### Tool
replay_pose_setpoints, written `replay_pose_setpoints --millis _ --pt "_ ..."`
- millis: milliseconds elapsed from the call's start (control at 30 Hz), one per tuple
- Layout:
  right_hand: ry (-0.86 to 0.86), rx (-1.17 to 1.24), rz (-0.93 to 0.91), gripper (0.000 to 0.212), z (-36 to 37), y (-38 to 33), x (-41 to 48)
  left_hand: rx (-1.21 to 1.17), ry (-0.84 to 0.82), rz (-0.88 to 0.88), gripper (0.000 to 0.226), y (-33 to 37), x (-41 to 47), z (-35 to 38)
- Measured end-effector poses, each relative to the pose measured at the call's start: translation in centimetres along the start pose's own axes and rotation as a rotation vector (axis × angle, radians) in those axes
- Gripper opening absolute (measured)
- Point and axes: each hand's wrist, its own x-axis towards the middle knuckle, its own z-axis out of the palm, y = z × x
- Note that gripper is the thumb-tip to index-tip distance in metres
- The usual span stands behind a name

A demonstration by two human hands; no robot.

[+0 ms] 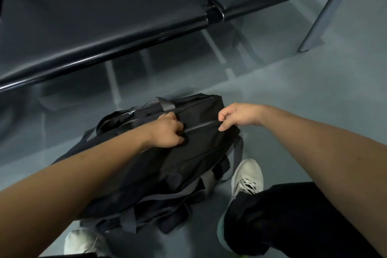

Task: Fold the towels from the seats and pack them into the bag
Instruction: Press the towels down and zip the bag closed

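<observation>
The bag (199, 151) sits on the floor (293, 98) in the near middle of the scene, just in front of the dark seats (104, 16) and under both arms. The left grip (167, 132) is clenched on the bag's top panel, fingers curled into the fabric right at the left part of the zipper (201, 124). The right grip (238, 115) pinches the zipper's right end between thumb and forefinger. Whether it has the pull or only the cloth there cannot be told, since the fingertips cover the spot. Between the two grips the zipper runs as a thin grey line, and looks closed along that stretch.

The bag is black, soft and slumped, lying at a slant with its left end nearer. A grey strap (167, 103) crosses its far edge, and more grey webbing (207, 182) hangs loose along its near side. A second zipper line runs lower on the near panel. A white shoe (247, 176) stands just right of the bag, touching the hanging webbing. Another shoe (81, 241) shows at the near edge.
</observation>
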Motion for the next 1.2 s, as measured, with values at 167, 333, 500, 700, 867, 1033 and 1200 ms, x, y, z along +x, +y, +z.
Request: replay_pose_setpoints --millis 167,333,500,700,867,1033,1200 --pt "-0.196 -0.126 0.001 0.028 -2.3 -2.2 0.3 -0.05 0.237 0.099 0.029 2.2 2.2 0.6" --pt "-0.271 -0.419 0.084 0.009 -3.2 -1.4 0.9 -0.04 0.102 0.102 0.024 1.5 3.6 0.9" --pt "-0.233 -0.555 0.007 0.02 -4.9 -0.8 0.3 -0.02 0.022 0.058 0.029 2.3 3.8 0.1" --pt "-0.084 -0.444 -0.179 0.026 -6.7 -1.1 0.8 -0.165 0.234 0.08 0.047 6.3 4.8 -0.4" --pt "-0.171 -0.549 -0.09 0.036 -6.4 1.7 1.9 -0.244 0.134 0.02 0.019 6.9 6.4 0.6" --pt "-0.015 -0.489 -0.094 0.017 -5.0 4.6 3.8 -0.123 0.031 -0.03 0.022 6.9 6.7 0.2" --pt "0.071 -0.26 -0.075 0.014 -5.3 5.6 3.8 0.031 0.182 -0.085 0.031 9.3 8.6 1.1"
